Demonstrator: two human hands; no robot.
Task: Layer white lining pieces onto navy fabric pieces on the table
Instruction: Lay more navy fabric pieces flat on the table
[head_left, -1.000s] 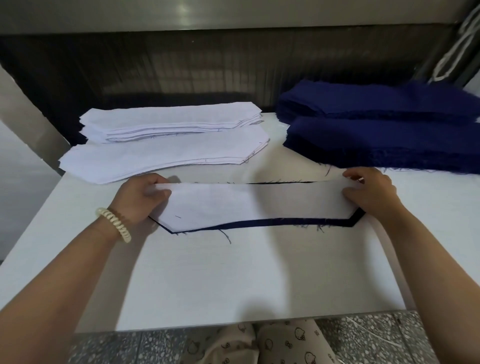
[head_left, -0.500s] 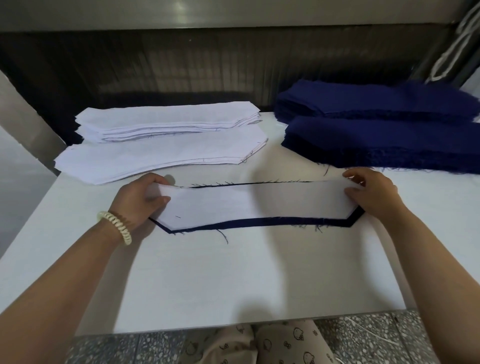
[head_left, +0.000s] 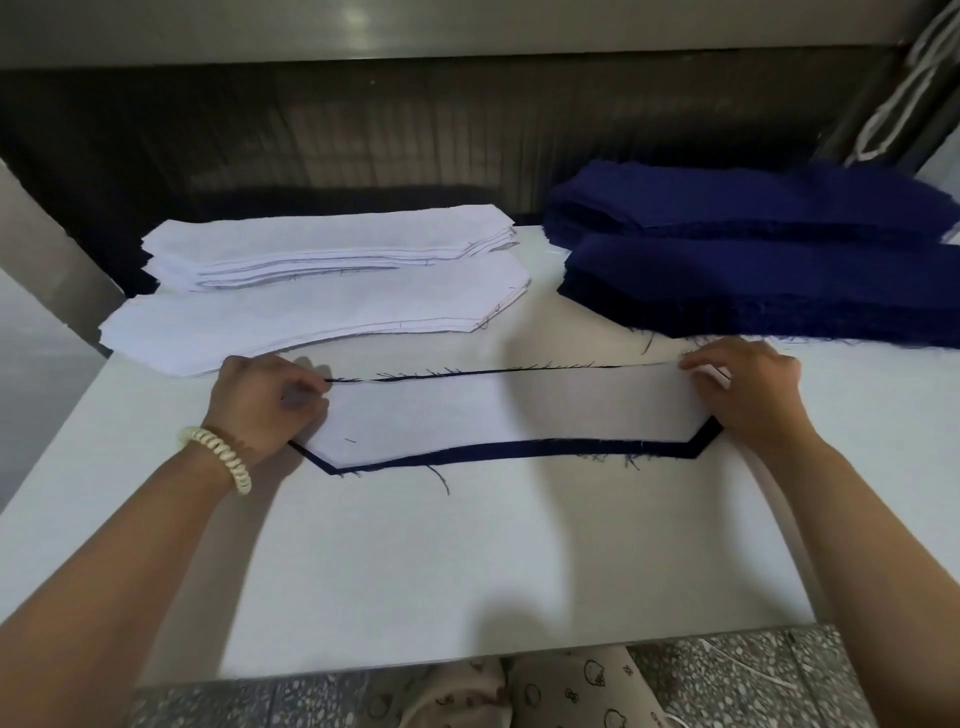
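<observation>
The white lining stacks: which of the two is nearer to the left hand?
The front white stack, low and spread, just beyond the left hand. The taller rear white stack lies behind it.

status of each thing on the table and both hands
navy fabric piece, flat, only its border showing
white lining piece, laid over it
left hand, grips lining's left end
right hand, pinches lining's right end
white lining stacks, piled back left
navy stacks, piled back right

No readable text, labels or numbers appear anywhere.
</observation>
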